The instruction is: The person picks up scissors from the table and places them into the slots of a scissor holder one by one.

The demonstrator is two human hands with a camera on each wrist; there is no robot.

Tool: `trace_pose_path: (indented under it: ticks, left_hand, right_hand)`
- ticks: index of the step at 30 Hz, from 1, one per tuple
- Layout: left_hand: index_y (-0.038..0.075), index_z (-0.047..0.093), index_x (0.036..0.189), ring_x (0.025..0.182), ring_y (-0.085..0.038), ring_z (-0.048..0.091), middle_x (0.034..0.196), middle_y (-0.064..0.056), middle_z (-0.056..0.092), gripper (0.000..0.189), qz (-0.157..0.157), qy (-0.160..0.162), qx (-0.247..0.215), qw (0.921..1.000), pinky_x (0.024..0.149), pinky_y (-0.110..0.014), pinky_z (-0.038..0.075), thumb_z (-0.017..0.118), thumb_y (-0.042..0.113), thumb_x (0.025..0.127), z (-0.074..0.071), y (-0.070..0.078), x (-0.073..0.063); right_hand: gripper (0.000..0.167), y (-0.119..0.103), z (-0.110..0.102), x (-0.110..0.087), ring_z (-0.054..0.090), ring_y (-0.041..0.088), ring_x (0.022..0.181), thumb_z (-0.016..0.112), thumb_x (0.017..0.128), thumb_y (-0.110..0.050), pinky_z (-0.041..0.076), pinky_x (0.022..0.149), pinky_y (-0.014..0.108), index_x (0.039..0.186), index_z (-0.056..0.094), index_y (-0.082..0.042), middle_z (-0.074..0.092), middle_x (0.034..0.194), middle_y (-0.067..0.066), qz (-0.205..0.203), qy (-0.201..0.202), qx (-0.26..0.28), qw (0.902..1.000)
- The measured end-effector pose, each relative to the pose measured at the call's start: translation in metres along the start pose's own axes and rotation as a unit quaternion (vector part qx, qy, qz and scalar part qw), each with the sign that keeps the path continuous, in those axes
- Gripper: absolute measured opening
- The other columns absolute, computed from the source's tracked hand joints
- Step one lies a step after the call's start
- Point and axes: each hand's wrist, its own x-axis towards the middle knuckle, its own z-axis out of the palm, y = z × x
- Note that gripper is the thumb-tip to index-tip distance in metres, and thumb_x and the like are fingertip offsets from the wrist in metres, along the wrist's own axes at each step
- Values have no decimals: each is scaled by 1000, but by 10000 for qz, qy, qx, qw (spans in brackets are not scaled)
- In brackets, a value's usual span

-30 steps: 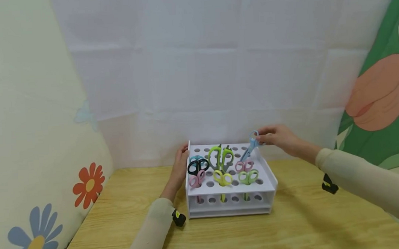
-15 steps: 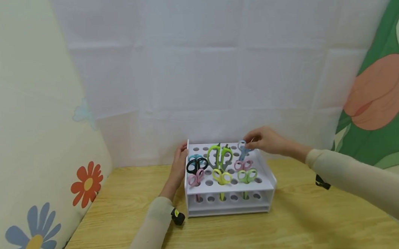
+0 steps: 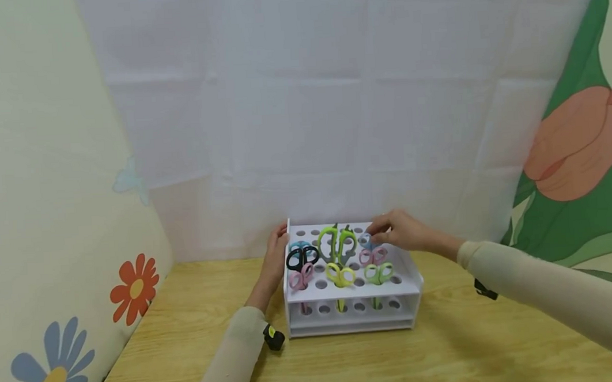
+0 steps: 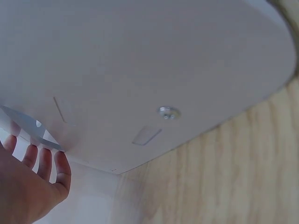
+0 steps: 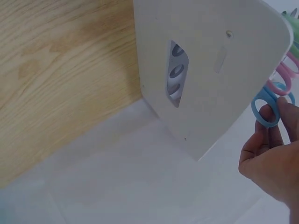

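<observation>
A white two-tier rack [image 3: 342, 290] with round holes stands on the table and holds several pairs of scissors. My right hand [image 3: 404, 231] pinches the handles of light-blue scissors [image 5: 266, 106] at the rack's back right. Their blades are hidden, pointing down into the rack in the head view. Pink scissors [image 3: 373, 256] and light-green scissors [image 3: 379, 273] stand just in front. My left hand [image 3: 275, 256] holds the rack's left side panel [image 4: 154, 60]; bent fingertips lie at the edge of its cut-out in the left wrist view.
Black scissors [image 3: 302, 258], teal scissors [image 3: 299, 246] and pink scissors [image 3: 300, 276] fill the rack's left side. Large green scissors [image 3: 337, 241] and yellow scissors [image 3: 341, 274] stand in the middle. A white cloth [image 3: 292, 122] hangs behind the wooden table [image 3: 208, 311].
My right hand has moved left and down, bringing the light-blue scissors from above the rack down to its back-right holes. The left hand stays at the rack's side.
</observation>
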Motion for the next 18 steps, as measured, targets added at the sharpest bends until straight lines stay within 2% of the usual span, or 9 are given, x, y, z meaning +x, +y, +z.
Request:
trace_pose_path:
  ticks: [6,9,12,18]
  left_hand:
    - [-5,34,153,136,-44,40,150,-29,39,48,-79,-271,17,9996,112,-51,30,39,16,110,-2,32,-11]
    - [-4,33,154,136,-42,39,150,-29,39,48,-78,-282,62,9996,113,-51,30,38,15,110,-5,27,-6]
    - [-3,33,155,138,-41,38,151,-28,38,48,-42,-255,-11,9997,114,-51,27,37,17,111,-9,16,1]
    - [7,36,155,137,-35,39,151,-20,41,49,23,-108,85,9999,114,-48,27,39,28,111,-13,-1,4]
  right_hand:
    - [22,-2,6,-1,67,22,92,75,90,-2,54,81,37,112,75,4,74,107,14,-25,58,18,10000]
    - [23,-6,7,0,67,23,94,75,91,-4,54,83,39,113,75,4,73,111,15,63,86,24,9999]
    - [25,-8,9,3,67,23,95,76,92,-6,54,83,39,115,75,3,73,112,15,169,134,61,9997]
    - [22,-5,17,8,66,19,89,75,91,-3,54,78,35,112,75,3,74,109,14,175,311,199,9992]
